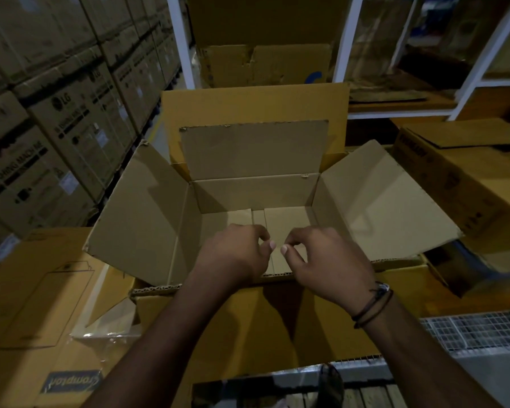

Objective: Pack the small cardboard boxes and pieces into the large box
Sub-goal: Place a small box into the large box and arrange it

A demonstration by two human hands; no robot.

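Fingers (pixel 264 231) of the left hand (pixel 233 254) and of the right hand (pixel 326 257) were curled and pinched toward each other over the near rim of the large open brown cardboard box (pixel 147 219), thumbs nearly meeting at the middle. Both hands looked lightly clenched, yet whether they gripped the near flap edge or anything at all could not be told, since the fingertips were turned down and away from the camera. Directly beyond and below the fingers lay the box's interior, where the bottom flaps (pixel 286 219) met along a seam running away from the person, and no small boxes or pieces showed inside. Side flaps spread out to the left and right of the hands, and the far flap (pixel 253 151) stood upright beyond them. Candidate pieces seemed to lie outside: a flat sheet of brown cardboard under clear plastic (pixel 109 316) to the left of the left hand, nearer that hand, and a closed brown cardboard carton (pixel 454 178) well off to the right of the right hand. Judging by the empty interior, packing had not yet begun; the next reach would likely go sideways, the left hand being better placed for the flat sheet.
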